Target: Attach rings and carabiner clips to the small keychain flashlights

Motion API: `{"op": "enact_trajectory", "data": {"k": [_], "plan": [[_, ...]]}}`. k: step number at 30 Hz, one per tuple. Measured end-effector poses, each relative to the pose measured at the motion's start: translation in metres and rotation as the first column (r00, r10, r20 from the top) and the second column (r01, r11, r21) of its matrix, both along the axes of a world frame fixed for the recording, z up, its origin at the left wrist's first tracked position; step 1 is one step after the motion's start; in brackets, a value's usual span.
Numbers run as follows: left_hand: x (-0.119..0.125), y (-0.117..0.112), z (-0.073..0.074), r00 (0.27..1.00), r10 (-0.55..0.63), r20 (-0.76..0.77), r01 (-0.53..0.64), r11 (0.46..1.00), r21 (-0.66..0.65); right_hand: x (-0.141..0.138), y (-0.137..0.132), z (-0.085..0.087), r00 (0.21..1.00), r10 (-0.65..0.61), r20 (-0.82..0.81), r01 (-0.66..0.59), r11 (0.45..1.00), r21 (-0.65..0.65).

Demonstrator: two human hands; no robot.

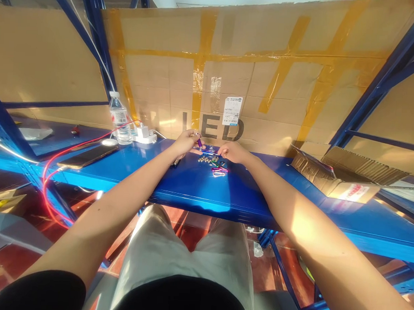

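Observation:
My left hand [185, 143] is closed around a small purple tube-like piece [199, 143] above the blue table. My right hand [233, 151] has its fingers curled at the right end of a few blue-purple metal pieces [209, 151]; whether it grips one of them is too small to tell. Just in front of both hands lies a cluster of small gold-coloured metal parts [204, 159]. Pink and silver clip-like pieces [220, 171], shaped like carabiners, lie nearer to me. A dark thin object [175, 163] rests beside my left wrist, partly hidden.
On the left stand a water bottle [120, 119] and a white charger [144, 135], with a phone [88, 156] and a red cable [70, 150] nearby. An open cardboard box [332, 176] sits at right. A large cardboard sheet [265, 80] closes off the back.

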State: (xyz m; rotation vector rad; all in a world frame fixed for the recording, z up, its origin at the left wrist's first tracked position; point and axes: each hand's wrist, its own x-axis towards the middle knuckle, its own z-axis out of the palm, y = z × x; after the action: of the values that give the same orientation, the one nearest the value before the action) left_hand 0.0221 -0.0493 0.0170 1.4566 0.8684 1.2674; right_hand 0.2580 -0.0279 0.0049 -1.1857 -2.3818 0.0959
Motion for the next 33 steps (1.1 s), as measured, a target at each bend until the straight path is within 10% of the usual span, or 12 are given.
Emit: {"op": "enact_trajectory", "data": {"k": [14, 20, 27, 33], "plan": [[-0.003, 0.0, -0.006, 0.989, -0.091, -0.114, 0.099, 0.992, 0.072, -0.012, -0.019, 0.003, 0.994, -0.06, -0.096, 0.037, 0.973, -0.228], [-0.004, 0.008, -0.011, 0.98, -0.1, -0.17, 0.119, 0.988, 0.102, -0.008, -0.016, 0.007, 0.997, -0.067, 0.044, 0.072, 0.991, -0.111], [-0.005, 0.014, -0.016, 0.927, -0.082, -0.367, 0.175, 0.958, 0.228, -0.014, -0.023, 0.017, 0.931, -0.079, -0.356, 0.04, 0.992, -0.116], [-0.004, 0.015, -0.018, 0.905, -0.108, -0.413, 0.233, 0.935, 0.267, -0.032, -0.033, 0.017, 0.934, 0.032, -0.355, -0.04, 0.999, -0.013]]}}
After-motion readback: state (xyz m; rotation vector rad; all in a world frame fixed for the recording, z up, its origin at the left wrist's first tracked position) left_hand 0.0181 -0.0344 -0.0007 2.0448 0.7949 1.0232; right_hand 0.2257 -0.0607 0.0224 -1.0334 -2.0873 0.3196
